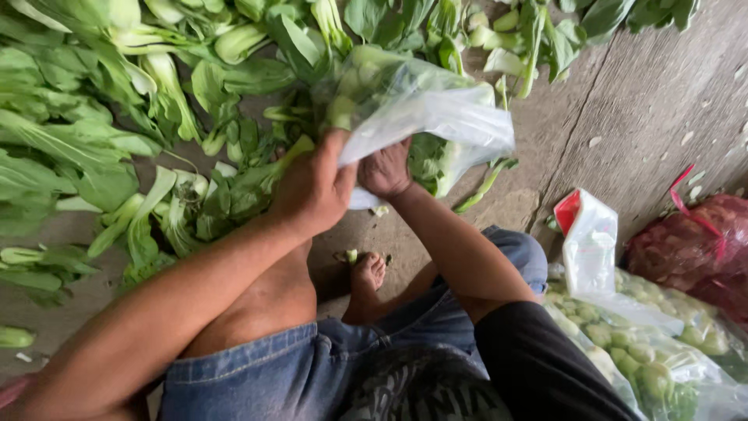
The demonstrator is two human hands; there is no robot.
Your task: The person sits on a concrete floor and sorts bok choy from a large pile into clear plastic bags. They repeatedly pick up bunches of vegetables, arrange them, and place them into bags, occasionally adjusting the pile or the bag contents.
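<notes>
A clear plastic bag [421, 109] stuffed with green leafy vegetables hangs above the concrete floor in the middle of the head view. My left hand [312, 187] grips the bag's near edge from the left, thumb on top. My right hand [384, 170] holds the same edge from underneath, fingers curled into the plastic. Loose bok choy [93, 148] lies spread over the floor to the left and behind the bag. My bare foot [366, 277] rests on the floor below my hands.
Filled clear bags of greens [647, 351] lie at the lower right, with a small white and red plastic bag [588, 242] on top. A red mesh sack [693, 242] sits at the right edge. Bare concrete floor [647, 101] stretches to the upper right.
</notes>
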